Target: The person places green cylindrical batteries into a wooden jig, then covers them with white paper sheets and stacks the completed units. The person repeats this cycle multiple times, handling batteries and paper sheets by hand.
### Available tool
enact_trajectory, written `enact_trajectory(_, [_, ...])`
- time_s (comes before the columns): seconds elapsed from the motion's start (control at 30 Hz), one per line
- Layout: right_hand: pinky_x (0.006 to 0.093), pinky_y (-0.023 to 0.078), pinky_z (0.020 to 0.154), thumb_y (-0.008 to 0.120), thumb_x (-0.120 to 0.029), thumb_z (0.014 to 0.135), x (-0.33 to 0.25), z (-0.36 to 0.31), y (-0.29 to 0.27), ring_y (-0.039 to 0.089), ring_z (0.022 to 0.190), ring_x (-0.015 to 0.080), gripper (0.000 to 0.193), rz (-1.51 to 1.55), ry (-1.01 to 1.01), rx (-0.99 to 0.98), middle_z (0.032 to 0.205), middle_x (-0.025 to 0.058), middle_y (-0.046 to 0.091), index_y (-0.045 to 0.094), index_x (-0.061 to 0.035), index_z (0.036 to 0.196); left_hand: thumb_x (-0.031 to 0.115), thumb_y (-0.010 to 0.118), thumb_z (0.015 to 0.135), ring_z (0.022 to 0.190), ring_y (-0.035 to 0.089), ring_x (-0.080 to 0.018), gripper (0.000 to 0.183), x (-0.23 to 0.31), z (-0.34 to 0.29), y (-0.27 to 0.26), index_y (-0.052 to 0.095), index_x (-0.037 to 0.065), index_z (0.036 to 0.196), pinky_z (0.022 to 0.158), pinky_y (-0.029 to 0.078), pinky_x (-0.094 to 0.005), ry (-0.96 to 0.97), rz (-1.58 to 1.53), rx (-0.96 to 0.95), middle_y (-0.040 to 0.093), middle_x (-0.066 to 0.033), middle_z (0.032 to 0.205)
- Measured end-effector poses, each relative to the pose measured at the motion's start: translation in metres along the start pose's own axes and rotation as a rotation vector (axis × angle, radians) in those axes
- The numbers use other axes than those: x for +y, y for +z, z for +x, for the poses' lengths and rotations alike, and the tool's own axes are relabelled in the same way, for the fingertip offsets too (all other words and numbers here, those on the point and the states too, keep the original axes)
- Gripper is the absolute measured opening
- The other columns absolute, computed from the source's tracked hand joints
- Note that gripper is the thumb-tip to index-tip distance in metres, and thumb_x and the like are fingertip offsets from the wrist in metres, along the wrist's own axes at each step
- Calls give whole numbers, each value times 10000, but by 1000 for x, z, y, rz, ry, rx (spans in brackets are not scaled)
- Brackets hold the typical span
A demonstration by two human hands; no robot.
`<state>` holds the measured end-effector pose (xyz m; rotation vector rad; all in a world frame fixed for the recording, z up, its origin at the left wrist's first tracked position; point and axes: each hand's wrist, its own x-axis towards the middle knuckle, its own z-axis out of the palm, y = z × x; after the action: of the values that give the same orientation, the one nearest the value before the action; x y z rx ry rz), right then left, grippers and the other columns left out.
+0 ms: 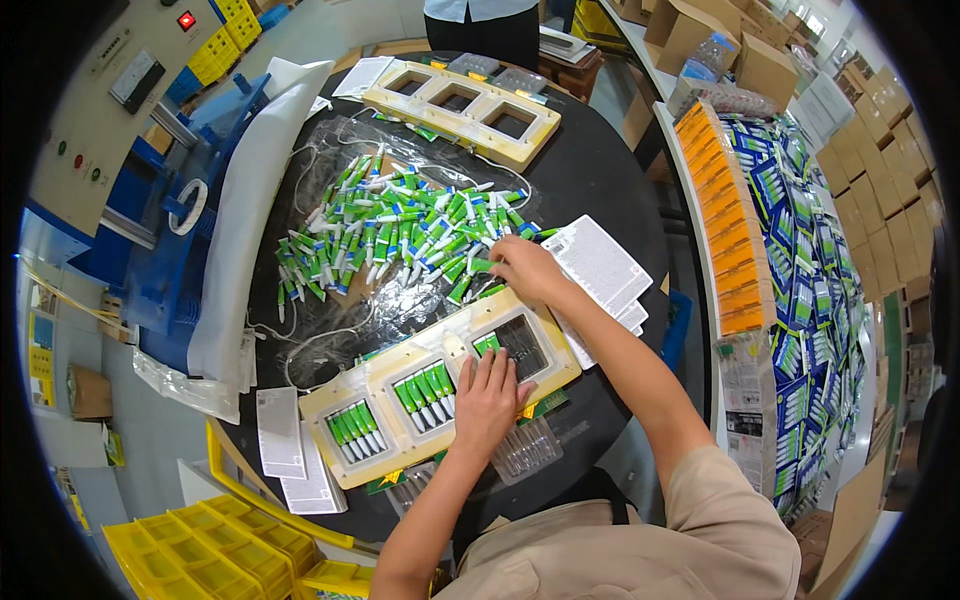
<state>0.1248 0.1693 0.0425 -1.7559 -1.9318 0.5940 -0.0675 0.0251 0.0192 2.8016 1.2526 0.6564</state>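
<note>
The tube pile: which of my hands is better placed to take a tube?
Your right hand, I'd say: it is at the right edge of the tube pile, while your left hand lies on the near frame, farther away.

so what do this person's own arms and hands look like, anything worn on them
The left hand and right hand are both bare, with no gloves, and no watch or wristband shows. The forearms are uncovered too. On the right upper arm is a plain beige sleeve, loose and ending above the elbow. The left sleeve is not clearly visible.
</note>
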Motion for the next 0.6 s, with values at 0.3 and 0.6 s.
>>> enact_trajectory(0.3, [400, 543, 769, 722, -53, 839, -28, -150, 4, 666, 915, 325, 222, 124, -55, 277, 981, 136, 674, 727, -18, 1058, 366, 738, 900, 1384, 510, -279, 588, -5, -10, -6, 611, 20, 1358, 1210, 290, -532, -72, -46, -80, 584, -135, 1439])
enact_trajectory(0.6, [376, 526, 888, 682, -65, 848, -33, -156, 29, 626, 1039, 303, 275, -91, -388, 221, 1141, 155, 652, 683, 53, 1096, 273, 738, 907, 1402, 493, -291, 563, -8, -17, -16, 576, 22, 1384, 1216, 276, -545, -97, -135, -82, 561, -148, 1462])
